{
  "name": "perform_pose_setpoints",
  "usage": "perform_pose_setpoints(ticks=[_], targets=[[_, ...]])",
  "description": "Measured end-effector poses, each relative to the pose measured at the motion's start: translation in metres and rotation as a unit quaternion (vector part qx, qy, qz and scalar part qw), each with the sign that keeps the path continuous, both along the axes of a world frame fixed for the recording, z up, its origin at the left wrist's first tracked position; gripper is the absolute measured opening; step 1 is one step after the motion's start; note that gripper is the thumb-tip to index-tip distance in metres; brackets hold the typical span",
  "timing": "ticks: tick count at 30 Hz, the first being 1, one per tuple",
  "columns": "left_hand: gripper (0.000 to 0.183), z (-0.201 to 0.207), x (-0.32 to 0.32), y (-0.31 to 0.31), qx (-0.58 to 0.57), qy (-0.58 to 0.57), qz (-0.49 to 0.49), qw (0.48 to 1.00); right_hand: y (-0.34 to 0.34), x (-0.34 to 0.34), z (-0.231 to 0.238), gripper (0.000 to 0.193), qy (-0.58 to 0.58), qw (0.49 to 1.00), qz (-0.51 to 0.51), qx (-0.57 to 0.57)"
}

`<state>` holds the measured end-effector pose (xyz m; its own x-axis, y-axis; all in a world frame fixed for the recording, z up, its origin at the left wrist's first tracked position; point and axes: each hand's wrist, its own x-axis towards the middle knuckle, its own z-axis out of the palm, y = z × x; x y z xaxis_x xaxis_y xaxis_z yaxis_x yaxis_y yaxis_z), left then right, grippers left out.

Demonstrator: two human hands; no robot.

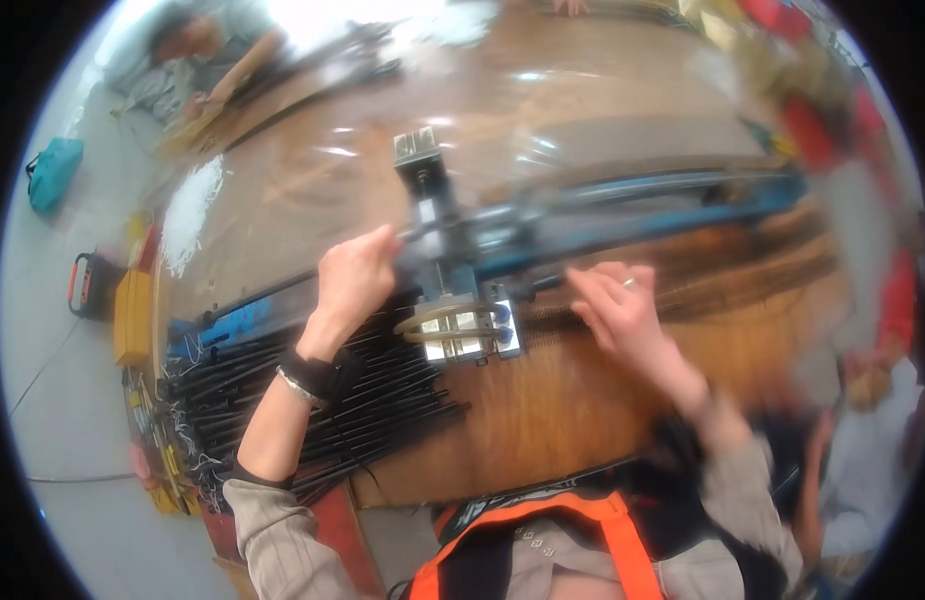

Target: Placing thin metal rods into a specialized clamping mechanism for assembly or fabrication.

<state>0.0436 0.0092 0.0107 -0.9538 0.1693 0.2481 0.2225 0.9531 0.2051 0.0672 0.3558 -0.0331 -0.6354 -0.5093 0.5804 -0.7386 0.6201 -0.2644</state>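
A metal clamping machine with pneumatic parts stands on the brown table in front of me. My left hand is closed at the machine's left side, fingertips against its middle; whatever they hold is hidden. To the right of the machine, my right hand has its fingers pinched together, a ring on one of them. Its fingertips come up to the end of a short black rod-like part on the machine, and blur hides what is between them. Coiled yellowish tubing and silver blocks sit at the machine's front.
Many thin black rods lie piled at the left front. A long blue rail runs right from the machine. White strands lie at the table's left. Co-workers sit at the far left and right. A yellow box stands left.
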Motion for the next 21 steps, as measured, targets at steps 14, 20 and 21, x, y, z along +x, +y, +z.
perform_pose_setpoints(ticks=[14,20,21], targets=[[0.008,-0.012,-0.001,0.005,-0.030,0.097,-0.027,0.995,-0.026,-0.020,-0.024,0.032,-0.324,0.922,0.090,-0.190],[0.005,-0.017,-0.014,-0.061,-0.087,0.213,-0.146,0.962,-0.030,0.000,-0.037,0.030,-0.097,0.991,0.091,0.015],[0.005,-0.017,-0.008,-0.068,-0.090,0.209,-0.142,0.963,-0.033,0.011,-0.040,0.030,-0.046,0.995,0.075,0.042]])
